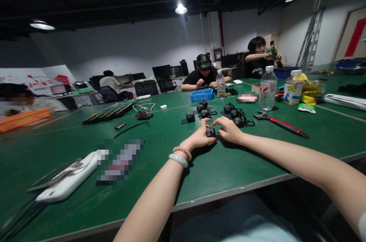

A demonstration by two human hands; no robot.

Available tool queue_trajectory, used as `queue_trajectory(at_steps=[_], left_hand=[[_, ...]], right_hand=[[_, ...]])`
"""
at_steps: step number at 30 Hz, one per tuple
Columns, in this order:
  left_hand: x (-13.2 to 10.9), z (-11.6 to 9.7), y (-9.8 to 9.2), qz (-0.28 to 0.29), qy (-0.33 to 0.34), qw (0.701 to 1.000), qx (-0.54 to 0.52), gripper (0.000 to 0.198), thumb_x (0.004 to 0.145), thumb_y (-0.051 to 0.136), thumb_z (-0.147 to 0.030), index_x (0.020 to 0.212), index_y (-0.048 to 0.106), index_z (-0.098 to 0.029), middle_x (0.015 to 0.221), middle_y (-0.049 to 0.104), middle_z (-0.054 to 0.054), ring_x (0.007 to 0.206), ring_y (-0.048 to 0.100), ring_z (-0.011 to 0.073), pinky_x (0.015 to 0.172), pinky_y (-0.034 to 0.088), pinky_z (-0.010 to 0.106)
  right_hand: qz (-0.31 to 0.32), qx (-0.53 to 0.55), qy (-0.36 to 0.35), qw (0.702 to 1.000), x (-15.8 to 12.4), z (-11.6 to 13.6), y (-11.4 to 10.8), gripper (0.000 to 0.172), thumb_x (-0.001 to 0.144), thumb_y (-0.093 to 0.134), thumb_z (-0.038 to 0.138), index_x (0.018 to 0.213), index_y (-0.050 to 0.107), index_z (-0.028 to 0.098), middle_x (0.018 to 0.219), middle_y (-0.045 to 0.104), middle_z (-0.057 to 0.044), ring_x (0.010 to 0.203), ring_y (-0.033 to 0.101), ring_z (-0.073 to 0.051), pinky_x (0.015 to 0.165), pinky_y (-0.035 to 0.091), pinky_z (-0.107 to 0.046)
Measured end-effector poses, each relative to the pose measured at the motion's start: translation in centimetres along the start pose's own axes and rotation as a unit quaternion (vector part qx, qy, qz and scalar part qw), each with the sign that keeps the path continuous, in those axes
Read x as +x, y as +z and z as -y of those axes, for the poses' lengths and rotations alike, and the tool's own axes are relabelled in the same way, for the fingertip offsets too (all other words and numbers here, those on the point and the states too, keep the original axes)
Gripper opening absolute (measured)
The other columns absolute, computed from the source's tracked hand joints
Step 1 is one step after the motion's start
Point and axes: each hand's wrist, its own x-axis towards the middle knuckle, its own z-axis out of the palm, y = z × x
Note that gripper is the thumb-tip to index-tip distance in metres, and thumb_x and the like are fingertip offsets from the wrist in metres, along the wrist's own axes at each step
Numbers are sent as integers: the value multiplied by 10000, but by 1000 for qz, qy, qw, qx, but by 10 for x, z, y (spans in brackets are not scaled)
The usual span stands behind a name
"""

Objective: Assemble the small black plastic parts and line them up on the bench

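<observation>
My left hand grips a small black block-shaped part between thumb and fingers, low over the green table. Close on its right, my right hand bends its fingers toward the top of that part; whether they pinch anything small is hidden. Just beyond my hands lie several similar black parts, one cluster ahead of the left hand and another ahead of the right, some with dark loops. An adjustable wrench with red and black handle lies right of them.
A blue tray, water bottles and a labelled bottle stand farther back. On the left lie a white power strip, a black cable and a bundle of coloured strands. Co-workers sit across the table and at the left.
</observation>
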Motion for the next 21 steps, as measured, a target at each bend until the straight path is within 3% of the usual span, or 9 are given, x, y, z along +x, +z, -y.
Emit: queue_trajectory(at_steps=[21], left_hand=[[0,-2,-1,5,-8,1000,1,714,582,594,-207,1157,171,-186,905,429,29,704,472,106,666,409,267]], right_hand=[[-2,3,-10,1000,0,2,-1,347,580,381,-10,813,558,176,814,547,-35,798,467,-155,726,389,-275]])
